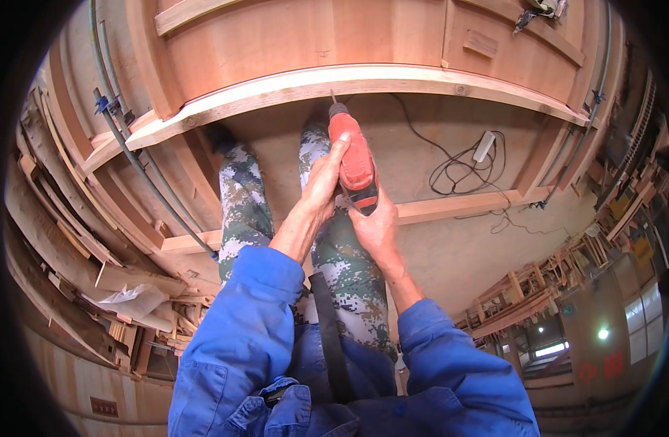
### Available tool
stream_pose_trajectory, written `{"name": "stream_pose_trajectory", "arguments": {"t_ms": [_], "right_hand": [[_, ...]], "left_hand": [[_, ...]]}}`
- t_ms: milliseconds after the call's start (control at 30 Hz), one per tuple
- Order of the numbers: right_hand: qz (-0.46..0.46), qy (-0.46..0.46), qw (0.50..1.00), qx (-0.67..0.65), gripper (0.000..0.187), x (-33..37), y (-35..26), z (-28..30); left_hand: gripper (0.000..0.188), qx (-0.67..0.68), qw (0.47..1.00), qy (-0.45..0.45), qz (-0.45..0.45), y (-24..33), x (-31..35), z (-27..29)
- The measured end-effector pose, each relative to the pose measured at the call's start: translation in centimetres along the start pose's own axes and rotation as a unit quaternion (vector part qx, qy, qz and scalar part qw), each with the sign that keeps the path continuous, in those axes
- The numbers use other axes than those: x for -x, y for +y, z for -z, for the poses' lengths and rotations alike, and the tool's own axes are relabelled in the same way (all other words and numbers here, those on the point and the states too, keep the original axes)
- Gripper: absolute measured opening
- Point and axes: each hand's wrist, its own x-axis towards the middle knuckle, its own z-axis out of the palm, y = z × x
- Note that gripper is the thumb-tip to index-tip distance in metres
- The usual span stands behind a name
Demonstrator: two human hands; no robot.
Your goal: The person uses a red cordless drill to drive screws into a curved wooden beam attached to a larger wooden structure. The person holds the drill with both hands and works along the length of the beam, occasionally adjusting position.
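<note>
A red and black cordless drill (pixel 357 162) is held in both of my hands, pointing away from me. My left hand (pixel 321 183) is closed along the left side of its body, the thumb lying near the chuck. Lower down, my right hand (pixel 379 224) wraps around the grip end, its fingers partly hidden. The thin drill bit (pixel 333 96) reaches the front face of a long pale wooden beam (pixel 422 80); whether the tip has entered the wood cannot be made out. Behind that beam lies a reddish wooden panel (pixel 298 40) with crosspieces.
Long bar clamps (pixel 123 131) grip the frame at left, and another clamp (pixel 598 98) is at right. A white power strip (pixel 484 146) with a coiled black cable lies on the floor inside the frame. Timber offcuts (pixel 505 298) are piled at right, planks (pixel 65 197) at left.
</note>
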Motion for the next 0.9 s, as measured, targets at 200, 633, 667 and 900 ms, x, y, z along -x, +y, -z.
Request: {"name": "stream_pose_trajectory", "arguments": {"t_ms": [200, 633, 667, 900], "right_hand": [[-0.007, 0.006, 1.0, 0.029, 0.051, 0.3, 0.6, -0.9], [-0.004, -0.055, 0.991, 0.125, 0.064, -0.4, -2.9, 0.2], [-0.008, -0.055, 0.99, 0.127, 0.063, -0.6, -3.1, 0.3], [-0.036, -0.077, 0.983, 0.164, 0.053, -2.3, -6.3, 1.9]], "left_hand": [[0.069, -0.053, 0.996, 0.024, -0.063, -0.5, 1.7, -0.1], [0.073, -0.343, 0.89, 0.236, -0.185, 2.2, 6.3, -5.1], [0.071, -0.342, 0.887, 0.248, -0.188, 2.0, 6.1, -5.1], [0.056, -0.293, 0.917, 0.222, -0.157, 4.6, 6.1, -6.6]]}}
